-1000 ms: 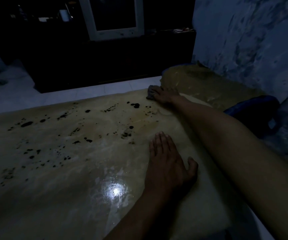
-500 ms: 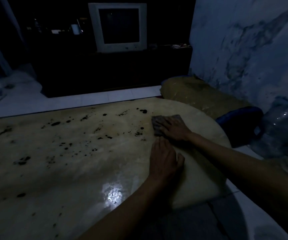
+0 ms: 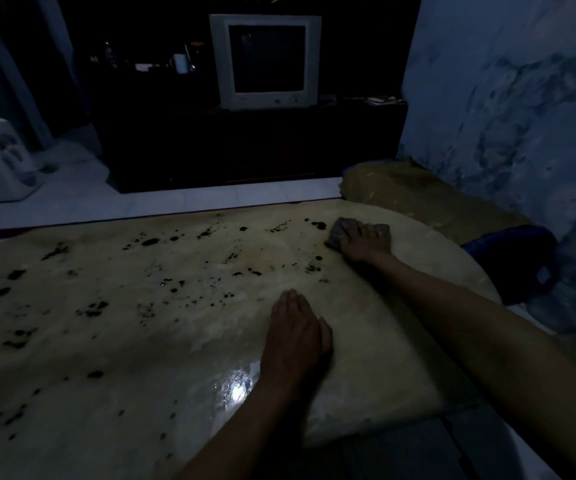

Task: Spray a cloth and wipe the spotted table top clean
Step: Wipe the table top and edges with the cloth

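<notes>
The beige table top [image 3: 113, 358] fills the lower view and carries several dark spots [image 3: 175, 289] across its left and middle. Near its far right edge lies a grey cloth [image 3: 336, 233]. My right hand [image 3: 366, 242] presses flat on that cloth, fingers spread over it. My left hand [image 3: 295, 332] rests palm down on the table nearer to me, fingers straight, holding nothing. No spray bottle is in view.
A second beige-topped surface [image 3: 425, 199] and a dark blue object [image 3: 522, 258] stand to the right against a blue-grey wall [image 3: 508, 109]. A white monitor [image 3: 265, 60] sits on a dark cabinet beyond the table. Pale floor tiles [image 3: 141, 202] run behind the far edge.
My right hand with the cloth has slid back out toward the far right edge after coming in toward my left hand. My left hand stays flat in place.
</notes>
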